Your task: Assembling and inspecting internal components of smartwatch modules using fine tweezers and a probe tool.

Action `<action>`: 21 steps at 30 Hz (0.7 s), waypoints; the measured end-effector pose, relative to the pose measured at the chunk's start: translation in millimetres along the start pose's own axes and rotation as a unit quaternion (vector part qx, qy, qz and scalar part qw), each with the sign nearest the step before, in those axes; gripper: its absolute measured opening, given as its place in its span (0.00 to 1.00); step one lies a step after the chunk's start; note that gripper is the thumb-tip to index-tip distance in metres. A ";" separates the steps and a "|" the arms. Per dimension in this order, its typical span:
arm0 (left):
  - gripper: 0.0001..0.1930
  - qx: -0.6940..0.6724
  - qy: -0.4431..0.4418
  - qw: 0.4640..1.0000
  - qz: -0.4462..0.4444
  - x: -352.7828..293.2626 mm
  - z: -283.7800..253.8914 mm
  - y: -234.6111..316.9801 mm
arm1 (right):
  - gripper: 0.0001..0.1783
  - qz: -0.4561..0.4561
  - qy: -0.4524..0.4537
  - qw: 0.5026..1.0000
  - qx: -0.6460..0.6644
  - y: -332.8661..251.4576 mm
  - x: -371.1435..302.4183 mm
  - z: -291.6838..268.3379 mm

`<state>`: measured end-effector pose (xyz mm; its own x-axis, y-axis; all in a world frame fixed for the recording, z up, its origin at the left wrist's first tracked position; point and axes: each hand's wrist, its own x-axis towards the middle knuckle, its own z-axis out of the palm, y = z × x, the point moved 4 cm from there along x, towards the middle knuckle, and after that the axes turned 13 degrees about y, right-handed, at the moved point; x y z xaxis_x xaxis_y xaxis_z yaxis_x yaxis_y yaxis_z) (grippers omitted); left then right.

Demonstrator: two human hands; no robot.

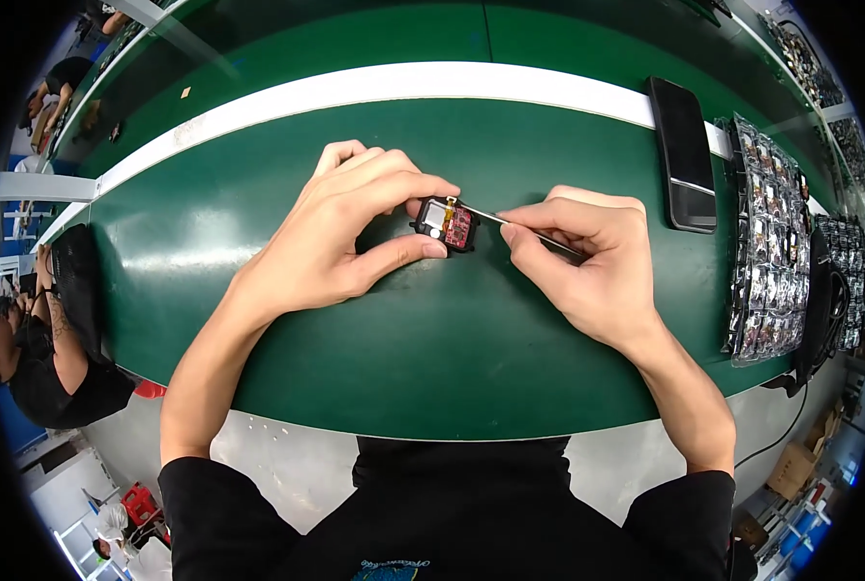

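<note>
Over the middle of the green tabletop, my left hand (340, 228) grips a small black device housing (435, 244) between thumb and fingers. Its inside faces up: a red circuit board (459, 227) fills the right part, with a silvery block and a yellowish strip beside it. My right hand (587, 252) is closed round a thin metal tool like tweezers (539, 234). The tool's tip reaches the housing's upper edge, close to my left index fingertip. What the tip touches there is too small to tell.
At the right, a black phone (684, 155) lies across the white strip (374, 85). Beyond it, clear plastic trays (769, 242) hold many small parts, beside a black cable (829, 300). A person in black (64, 339) sits at the left end near a dark bag (76, 281).
</note>
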<state>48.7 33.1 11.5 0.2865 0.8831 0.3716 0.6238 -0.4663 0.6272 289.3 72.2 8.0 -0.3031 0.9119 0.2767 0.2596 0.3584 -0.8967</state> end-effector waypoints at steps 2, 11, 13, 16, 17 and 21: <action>0.26 -0.002 -0.001 1.000 -0.005 -0.5 0.2 0.3 | 0.08 -0.029 -0.001 0.999 -0.013 -0.7 0.3 1.8; 0.25 0.000 0.005 1.000 0.013 -0.9 2.0 0.8 | 0.05 -0.035 -0.005 0.999 -0.031 -3.0 0.4 5.3; 0.25 -0.001 0.002 1.000 -0.006 0.4 0.6 1.6 | 0.06 -0.028 -0.001 0.999 -0.025 -3.1 -1.2 6.4; 0.25 -0.008 0.009 1.000 -0.006 -0.7 1.2 0.1 | 0.08 -0.026 0.003 1.000 -0.016 -2.8 -1.9 6.3; 0.25 -0.007 0.009 1.000 -0.005 -0.2 1.3 -0.1 | 0.08 -0.028 0.003 0.999 -0.015 -2.9 -1.9 6.3; 0.24 -0.005 0.012 1.000 -0.003 0.3 1.3 0.5 | 0.09 -0.035 0.010 0.999 -0.014 -3.2 -2.1 5.3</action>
<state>50.0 33.3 11.1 0.2650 0.8844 0.3841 0.6189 -0.4615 0.6356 284.2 68.1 8.5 -0.3027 0.8883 0.3454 0.2641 0.4264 -0.8652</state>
